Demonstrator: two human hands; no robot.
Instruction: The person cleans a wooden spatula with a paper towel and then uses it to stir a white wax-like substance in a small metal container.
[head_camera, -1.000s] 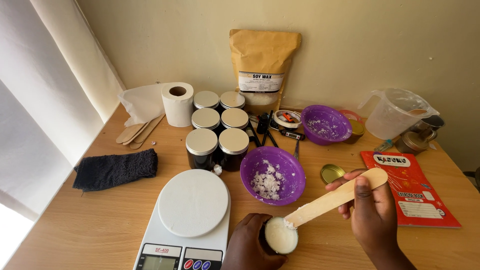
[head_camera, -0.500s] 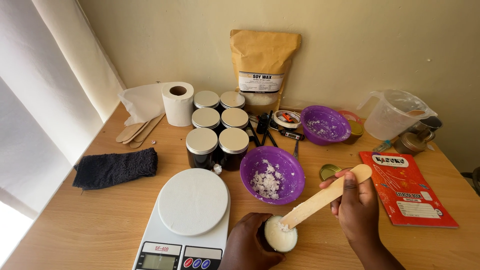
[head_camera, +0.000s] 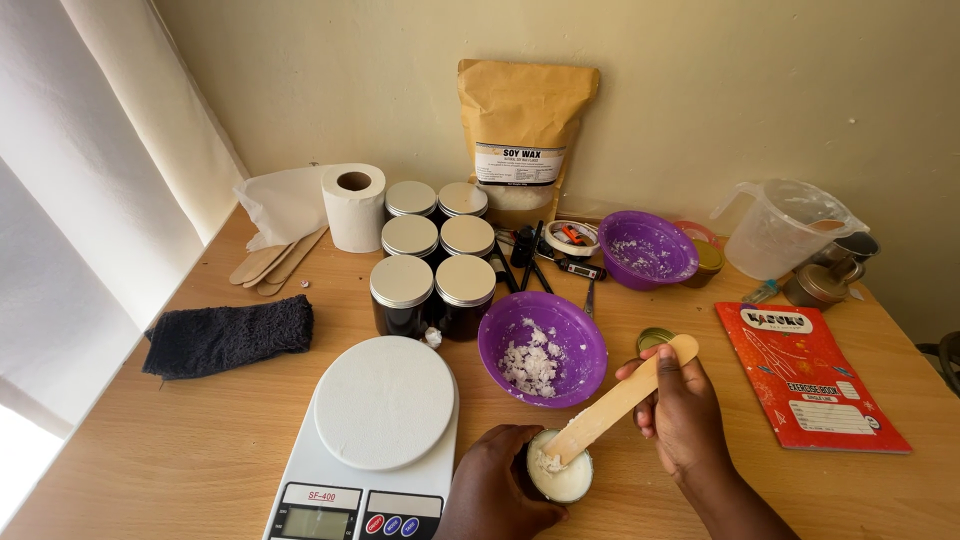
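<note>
Wooden and pale, the flat stirring stick (head_camera: 622, 396) slants down into a small jar (head_camera: 560, 470) of creamy white wax near the front edge of the tabletop (head_camera: 200, 440). From the head view, the right hand (head_camera: 682, 408) pinches the stick's upper end between closed fingers, while the left hand (head_camera: 497, 490) wraps around the jar's near side to steady it. By the look of it, the jar is almost full; white flakes remain in the purple bowl (head_camera: 543, 347) just behind it. Six lidded dark jars (head_camera: 433, 262) stand finished-looking beyond the white kitchen scale (head_camera: 375, 430). The jar's wall is mostly hidden by fingers, and the scale's lower edge is cut off.
</note>
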